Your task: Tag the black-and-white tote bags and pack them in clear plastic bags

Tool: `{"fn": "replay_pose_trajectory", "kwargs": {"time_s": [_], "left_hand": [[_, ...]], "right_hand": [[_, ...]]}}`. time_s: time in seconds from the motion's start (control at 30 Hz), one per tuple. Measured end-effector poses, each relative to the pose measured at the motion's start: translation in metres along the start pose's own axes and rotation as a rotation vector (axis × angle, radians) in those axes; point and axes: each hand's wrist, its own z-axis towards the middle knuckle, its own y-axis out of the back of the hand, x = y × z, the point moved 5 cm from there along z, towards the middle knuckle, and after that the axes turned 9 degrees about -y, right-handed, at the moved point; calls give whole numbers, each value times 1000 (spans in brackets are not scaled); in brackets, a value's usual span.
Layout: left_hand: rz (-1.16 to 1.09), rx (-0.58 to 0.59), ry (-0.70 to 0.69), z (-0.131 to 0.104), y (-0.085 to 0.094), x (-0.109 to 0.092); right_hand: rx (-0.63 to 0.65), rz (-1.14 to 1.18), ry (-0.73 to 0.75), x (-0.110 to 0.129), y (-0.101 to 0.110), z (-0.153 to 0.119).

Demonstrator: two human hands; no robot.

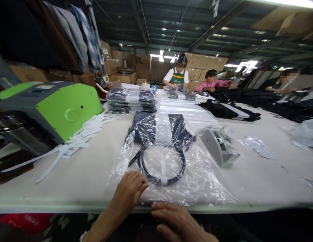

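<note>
A clear plastic bag [202, 181] lies flat near the front edge of the table. Inside it is a folded dark garment [144, 129] with a pale band [163, 129] across the middle and a black cord loop [183, 161] below, its lower curve wrapped in a white strip. My left hand [131, 188] rests at the bag's front left part, fingers curled together by the thumb; whether film is pinched there I cannot tell. At the table's front edge, just right of it, my right hand [175, 218] has its fingers stretched out and slightly apart, nearest to the bag's front edge.
Bagged garments [131, 101] are stacked behind. A grey tape dispenser [218, 148] stands right of the bag. A green and grey machine [68, 107], white strips [88, 129], a metal flask [22, 131] and a phone [15, 164] are at left. Black garments [229, 111] and people are farther back.
</note>
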Motion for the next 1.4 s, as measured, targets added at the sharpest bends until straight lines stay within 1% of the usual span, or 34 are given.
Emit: {"fn": "replay_pose_trajectory", "kwargs": {"time_s": [0.07,0.1,0.17,0.2,0.23,0.27,0.3,0.4,0.43,0.5,0.57,0.63,0.7,0.73,0.8,0.87,0.93,1.07,1.13,1.2,1.27,1.3,1.33,1.4], "left_hand": [[30,-146,-49,9,22,-14],[60,-203,-65,12,31,-21],[144,-286,-64,13,44,-33],[180,-315,-53,11,47,-38],[198,-331,-44,8,45,-42],[188,-328,-44,4,40,-46],[150,-299,-57,0,30,-50],[17,-113,-118,-10,-15,-54],[19,-65,-133,-13,-29,-53],[110,-36,-115,-16,-48,-44],[217,-58,-40,-16,-55,-30],[250,-66,72,-17,-52,-15],[212,-64,172,-16,-43,-4],[200,-70,201,-15,-37,-1],[216,-96,205,-11,-25,0],[258,-105,160,-8,-20,-1],[234,-31,121,-7,-24,1],[81,200,69,-18,-44,7],[29,247,69,-25,-47,9],[-36,266,129,-32,-46,14],[-102,261,234,-35,-46,22],[-116,236,277,-35,-48,27],[-117,195,299,-33,-49,31],[-81,75,303,-23,-54,41]], "right_hand": [[-39,-56,13,5,3,14],[-78,-106,-7,4,5,22],[-190,-246,-99,-6,12,40],[-240,-321,-155,-14,14,48],[-272,-382,-205,-25,16,55],[-285,-427,-241,-36,16,62],[-280,-454,-256,-47,16,66],[-258,-461,-210,-71,11,74],[-269,-458,-180,-76,10,74],[-317,-463,-138,-81,10,72],[-350,-472,-120,-84,11,69],[-327,-454,-130,-85,14,67],[-261,-390,-170,-86,19,65],[-221,-340,-195,-86,22,65],[-171,-219,-265,-88,30,65],[-162,-110,-331,-90,37,65],[-168,-93,-343,-92,42,67],[-148,-244,-201,-94,41,69],[-162,-295,-185,-98,41,69],[-184,-313,-204,-104,42,68],[-186,-317,-225,-106,42,67],[-185,-321,-228,-106,41,67],[-184,-328,-225,-105,40,67],[-204,-341,-202,-102,37,71]]}}
